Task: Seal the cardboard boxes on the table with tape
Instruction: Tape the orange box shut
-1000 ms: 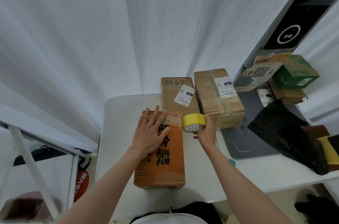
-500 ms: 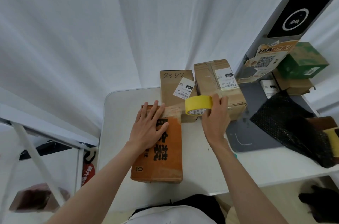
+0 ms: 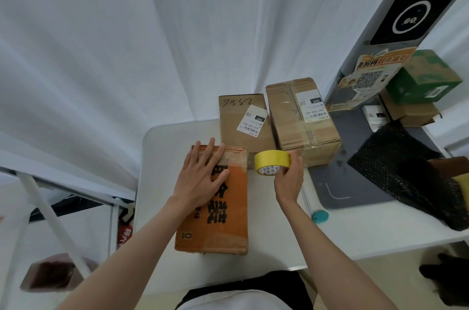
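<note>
Left hand [image 3: 200, 177] flat on orange box [image 3: 223, 213]

A white bench [image 3: 162, 157] carries an orange box [image 3: 218, 218] under the left hand [image 3: 200, 177], two brown boxes [image 3: 241, 121] beyond the right hand [image 3: 288, 177], and a grey mat [image 3: 340, 182] and black mesh bag [image 3: 406, 170] to its right.

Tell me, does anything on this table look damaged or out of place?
The poster with the QR code on the grey stand looks torn and crumpled at its edges, hanging askew. The orange box is scuffed along its near bottom edge. Nothing looks spilled.
</note>
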Demonstrator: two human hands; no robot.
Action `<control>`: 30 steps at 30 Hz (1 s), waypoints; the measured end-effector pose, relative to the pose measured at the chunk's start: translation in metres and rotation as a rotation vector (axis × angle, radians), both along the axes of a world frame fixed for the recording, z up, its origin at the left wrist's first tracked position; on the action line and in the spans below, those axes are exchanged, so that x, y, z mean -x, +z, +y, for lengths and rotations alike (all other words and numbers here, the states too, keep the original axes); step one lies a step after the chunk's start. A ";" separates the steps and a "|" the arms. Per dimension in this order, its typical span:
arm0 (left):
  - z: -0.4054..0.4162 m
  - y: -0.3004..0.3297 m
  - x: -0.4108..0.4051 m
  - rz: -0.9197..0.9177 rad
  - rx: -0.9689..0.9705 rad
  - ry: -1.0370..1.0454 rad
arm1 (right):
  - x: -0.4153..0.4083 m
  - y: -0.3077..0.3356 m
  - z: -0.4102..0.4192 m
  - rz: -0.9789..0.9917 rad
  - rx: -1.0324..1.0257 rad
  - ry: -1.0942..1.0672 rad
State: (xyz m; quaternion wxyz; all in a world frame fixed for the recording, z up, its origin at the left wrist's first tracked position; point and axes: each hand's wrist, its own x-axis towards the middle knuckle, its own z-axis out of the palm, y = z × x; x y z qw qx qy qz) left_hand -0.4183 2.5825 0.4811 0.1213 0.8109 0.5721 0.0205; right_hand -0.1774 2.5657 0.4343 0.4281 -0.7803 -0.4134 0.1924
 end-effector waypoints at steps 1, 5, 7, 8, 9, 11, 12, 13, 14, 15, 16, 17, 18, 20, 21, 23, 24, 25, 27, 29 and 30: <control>0.000 0.000 0.000 -0.015 0.002 -0.007 | 0.002 -0.004 0.000 0.046 -0.007 0.000; 0.003 0.008 -0.003 0.016 0.036 -0.041 | 0.020 -0.018 -0.004 0.324 -0.014 -0.034; 0.000 0.012 -0.010 0.029 0.054 0.026 | 0.026 -0.022 -0.004 0.462 -0.017 -0.056; -0.003 0.014 -0.019 0.020 0.061 0.098 | 0.028 -0.023 -0.004 0.522 -0.016 -0.062; -0.007 0.015 -0.029 0.014 0.068 0.179 | 0.028 -0.024 -0.003 0.586 -0.011 -0.066; -0.015 0.019 -0.051 0.022 0.081 0.304 | 0.027 -0.027 -0.001 0.763 0.055 -0.073; -0.016 0.020 -0.060 0.025 0.102 0.340 | 0.027 -0.029 0.002 0.874 0.140 -0.083; -0.016 0.020 -0.066 0.019 0.128 0.363 | 0.026 -0.032 0.004 0.970 0.245 -0.074; -0.014 0.022 -0.069 0.003 0.152 0.378 | 0.026 -0.034 0.004 1.033 0.354 -0.034; -0.012 0.024 -0.070 -0.018 0.170 0.392 | 0.027 -0.036 0.003 1.070 0.447 0.037; -0.009 0.025 -0.068 -0.039 0.182 0.406 | 0.028 -0.038 0.001 1.104 0.507 0.108; -0.007 0.026 -0.065 -0.058 0.190 0.418 | 0.030 -0.039 -0.001 1.138 0.541 0.165; -0.007 0.026 -0.063 -0.077 0.194 0.428 | 0.031 -0.040 -0.003 1.160 0.556 0.200; -0.006 0.027 -0.057 -0.129 0.196 0.441 | 0.032 -0.039 -0.005 1.131 0.553 0.243; -0.006 0.028 -0.052 -0.161 0.196 0.448 | 0.033 -0.037 -0.005 1.074 0.536 0.265; -0.007 0.030 -0.044 -0.225 0.187 0.462 | 0.034 -0.030 -0.005 0.980 0.460 0.277; -0.008 0.031 -0.039 -0.256 0.181 0.463 | 0.034 -0.026 -0.005 0.963 0.405 0.274; -0.009 0.032 -0.033 -0.294 0.177 0.462 | 0.035 -0.022 -0.004 0.951 0.336 0.280; -0.012 0.031 -0.021 -0.408 0.181 0.475 | 0.033 -0.014 -0.001 0.891 0.215 0.309; -0.014 0.026 -0.007 -0.562 0.217 0.513 | 0.031 -0.001 0.007 0.769 0.157 0.342; -0.016 0.020 -0.001 -0.649 0.250 0.535 | 0.030 0.007 0.012 0.675 0.145 0.377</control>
